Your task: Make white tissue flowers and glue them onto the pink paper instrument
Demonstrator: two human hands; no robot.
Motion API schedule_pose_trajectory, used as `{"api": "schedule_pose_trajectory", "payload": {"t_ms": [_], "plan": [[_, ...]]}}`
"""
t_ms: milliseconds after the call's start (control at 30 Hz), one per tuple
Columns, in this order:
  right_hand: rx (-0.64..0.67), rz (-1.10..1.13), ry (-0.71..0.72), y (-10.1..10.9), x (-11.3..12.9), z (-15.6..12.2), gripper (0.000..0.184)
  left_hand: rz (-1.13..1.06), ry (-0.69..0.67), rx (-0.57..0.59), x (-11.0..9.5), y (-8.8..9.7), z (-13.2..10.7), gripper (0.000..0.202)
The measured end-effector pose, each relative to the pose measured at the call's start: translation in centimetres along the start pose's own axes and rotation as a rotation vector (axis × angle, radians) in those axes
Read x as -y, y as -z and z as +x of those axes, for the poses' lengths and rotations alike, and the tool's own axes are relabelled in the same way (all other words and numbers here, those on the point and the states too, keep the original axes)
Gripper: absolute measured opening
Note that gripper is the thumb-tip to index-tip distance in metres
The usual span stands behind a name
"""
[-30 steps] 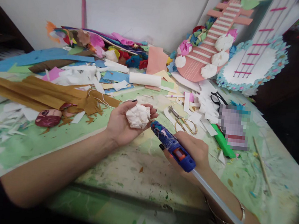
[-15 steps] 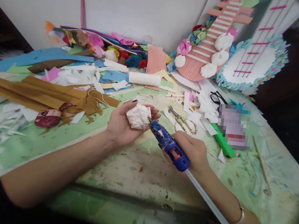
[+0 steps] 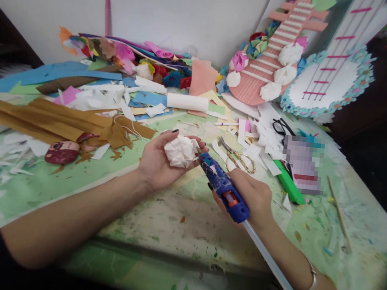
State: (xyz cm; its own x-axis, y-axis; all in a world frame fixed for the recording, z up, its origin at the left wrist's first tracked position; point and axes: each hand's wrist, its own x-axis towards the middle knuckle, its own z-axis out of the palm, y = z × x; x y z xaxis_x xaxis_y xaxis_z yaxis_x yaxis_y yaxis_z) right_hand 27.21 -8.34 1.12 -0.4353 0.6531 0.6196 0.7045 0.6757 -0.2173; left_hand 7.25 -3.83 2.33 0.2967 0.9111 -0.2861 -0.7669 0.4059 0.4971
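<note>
My left hand [image 3: 157,162] cradles a white paper flower [image 3: 180,151], its thumb on the near side and fingertips showing behind on the right. In my right hand [image 3: 252,195] is a blue hot glue gun [image 3: 222,182], the fingers wrapped round its body and partly hidden beneath it. The gun's nozzle points up and left at the flower's right edge; whether it touches cannot be made out. A long clear glue stick [image 3: 277,269] sticks out of the gun's back end, running along my right forearm.
Gold-handled scissors [image 3: 237,158] lie beyond the gun. Brown crepe paper [image 3: 44,118] and a maroon case [image 3: 61,152] are on the left. A white roll [image 3: 187,102] and paper scraps cover the back. A pink paper guitar [image 3: 255,84] leans on the wall. A thin stick [image 3: 339,213] lies right.
My right hand has drawn the glue gun slightly right, so its nozzle sits a little farther from the flower. My left hand and the flower have barely moved.
</note>
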Motion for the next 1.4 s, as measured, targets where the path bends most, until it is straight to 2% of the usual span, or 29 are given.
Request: {"api": "schedule_pose_trajectory", "payload": {"t_ms": [333, 967, 1400], "plan": [[-0.006, 0.017, -0.025, -0.14, 0.04, -0.05, 0.013, 0.002, 0.006, 0.043, -0.23, 0.46, 0.23, 0.038], [0.029, -0.028, -0.061, -0.20, -0.07, -0.29, 0.019, 0.008, -0.013, -0.041, -0.28, 0.19, 0.25, 0.037], [0.010, -0.042, -0.073, -0.15, 0.07, -0.20, 0.018, -0.002, -0.012, -0.037, -0.24, 0.24, 0.26, 0.038]]}}
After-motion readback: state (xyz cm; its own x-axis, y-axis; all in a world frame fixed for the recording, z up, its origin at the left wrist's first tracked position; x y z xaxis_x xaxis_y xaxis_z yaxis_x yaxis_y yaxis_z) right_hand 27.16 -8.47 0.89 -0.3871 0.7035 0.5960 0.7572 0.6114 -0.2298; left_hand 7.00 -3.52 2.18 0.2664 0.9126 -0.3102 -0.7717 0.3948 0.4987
